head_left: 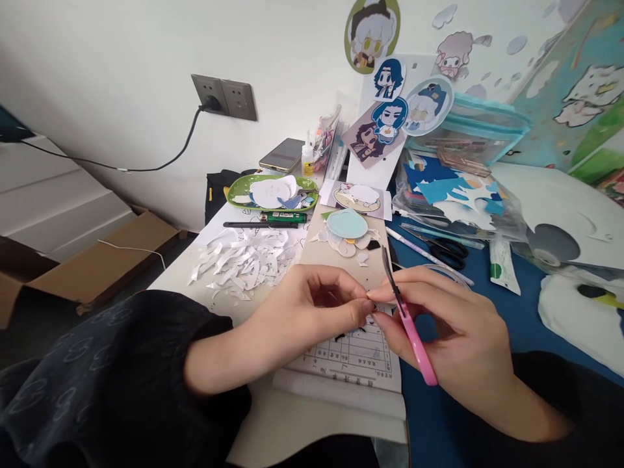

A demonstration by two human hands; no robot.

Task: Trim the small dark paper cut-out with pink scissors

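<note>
My left hand (312, 302) is closed in a pinch, thumb and fingertips meeting on a tiny dark scrap (374, 307) that is mostly hidden. Against it, my right hand (458, 322) brings its own fingertips to the same spot. Across the right hand's fingers lies a pair of pink-handled scissors (414, 344), seen edge-on, the dark blades pointing up and away. Beneath both hands an exercise book (351, 374) with printed, handwritten pages lies open, with small dark and blue snippets on it.
White paper scraps (244, 260) are heaped at the left. Behind them stand a green tray (234, 195) of cutouts and a glue bottle (307, 159). Pale blue paper ovals (347, 223) lie ahead. Black-handled scissors (451, 252) and a white tube (504, 266) rest on the blue surface.
</note>
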